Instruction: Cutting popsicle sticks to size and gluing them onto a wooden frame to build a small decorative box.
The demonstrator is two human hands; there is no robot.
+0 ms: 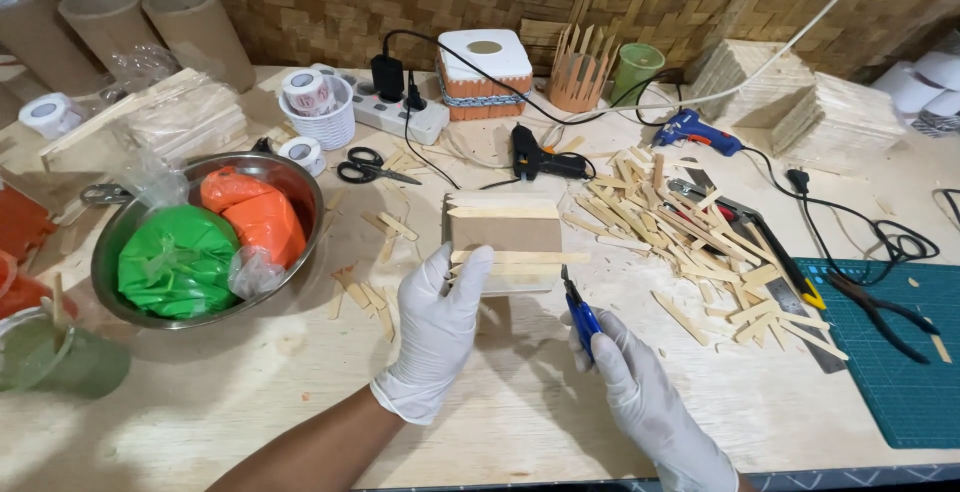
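My left hand [438, 337], in a white glove, grips the near left side of a brown cardboard box [503, 232] lying on the table. Its thumb presses a thin wooden stick [530, 258] laid across the box. Other pale sticks are stuck along the box's top and bottom edges. My right hand [640, 392], also gloved, holds blue-handled cutters [580, 314] with the tip pointing up at the right end of that stick.
A pile of cut wooden sticks [690, 242] lies to the right, with a green cutting mat [900, 352] and pliers [880, 312] beyond. A steel bowl [120, 242] with green and orange bags stands left. Scissors [370, 167], two glue guns [540, 160] and a power strip [395, 117] lie behind.
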